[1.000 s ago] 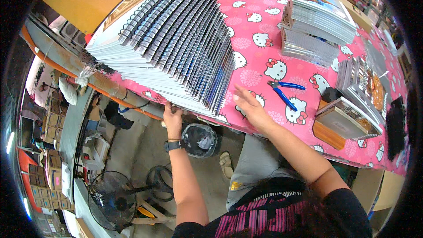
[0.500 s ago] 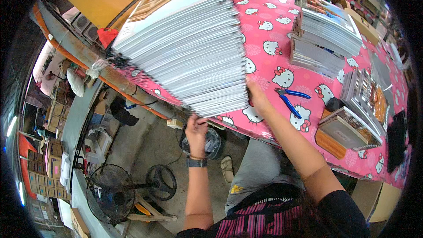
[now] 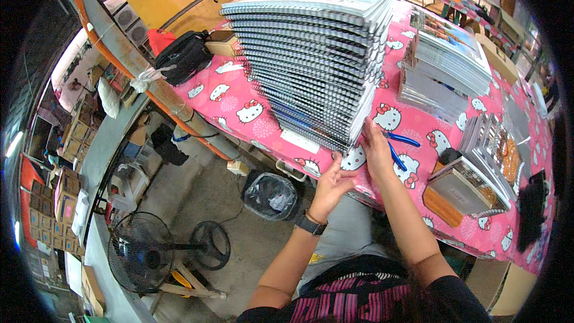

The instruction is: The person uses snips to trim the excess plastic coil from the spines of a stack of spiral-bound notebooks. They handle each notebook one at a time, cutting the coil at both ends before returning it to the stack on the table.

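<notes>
A tall stack of spiral-bound notebooks [image 3: 311, 66] stands on the pink patterned tablecloth [image 3: 263, 128], leaning slightly, its black coil bindings facing left-front. The top cover shows a tan picture. My left hand [image 3: 333, 186] is at the stack's lower near corner, thumb up against it and fingers stretched out to the right. Against the right side of the base lies my right hand [image 3: 378, 152], its fingers extended along the stack. Just right of that hand are cutting pliers [image 3: 397, 160] with blue handles, partly hidden by the hand.
Shorter stacks of notebooks [image 3: 445, 63] stand farther right, and more bound books [image 3: 493, 155] lean near a wooden block [image 3: 442, 206]. A black bag [image 3: 184, 57] sits at the far left of the table. Below are a lined bin [image 3: 269, 196] and a fan [image 3: 143, 251].
The notebook stack has turned and moved right, bringing its coil bindings into view. My left hand has risen from below the table edge to the stack's corner; my right hand has shifted slightly right.
</notes>
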A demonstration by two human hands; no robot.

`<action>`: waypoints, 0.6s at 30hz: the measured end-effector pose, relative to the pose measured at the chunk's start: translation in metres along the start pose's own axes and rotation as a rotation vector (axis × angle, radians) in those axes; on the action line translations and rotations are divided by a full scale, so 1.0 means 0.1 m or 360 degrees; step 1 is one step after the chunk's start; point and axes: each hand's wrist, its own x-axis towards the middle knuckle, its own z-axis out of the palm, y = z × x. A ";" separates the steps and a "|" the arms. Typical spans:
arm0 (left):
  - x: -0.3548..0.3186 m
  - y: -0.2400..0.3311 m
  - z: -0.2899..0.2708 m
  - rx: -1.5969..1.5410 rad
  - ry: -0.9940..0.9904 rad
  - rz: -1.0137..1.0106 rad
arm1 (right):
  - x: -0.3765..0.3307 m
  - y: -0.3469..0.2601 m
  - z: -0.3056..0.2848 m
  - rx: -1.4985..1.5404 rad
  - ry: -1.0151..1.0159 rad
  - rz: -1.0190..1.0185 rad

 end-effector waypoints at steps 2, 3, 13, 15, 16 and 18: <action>0.07 0.01 0.08 0.0067 -0.0003 0.0016 | 0.05 0.00 -0.01 -0.0111 -0.0003 -0.0061; 0.11 0.02 0.10 0.0032 -0.0023 -0.0059 | 0.07 -0.01 0.00 -0.0108 -0.0016 -0.0088; 0.44 0.63 -0.72 0.0987 0.0822 0.0528 | 0.07 0.04 -0.31 -0.0421 -0.0257 -0.0355; 0.55 0.75 -1.25 0.0884 0.0980 0.0793 | -0.02 0.08 -0.27 -0.1486 -0.0070 -0.0392; 0.66 0.72 -1.55 0.1197 0.0896 0.0946 | 0.03 0.14 -0.20 -0.1919 -0.0111 -0.0901; 0.83 0.79 -1.48 0.1374 0.0564 0.0763 | 0.00 0.05 0.02 -0.2071 0.0106 -0.0729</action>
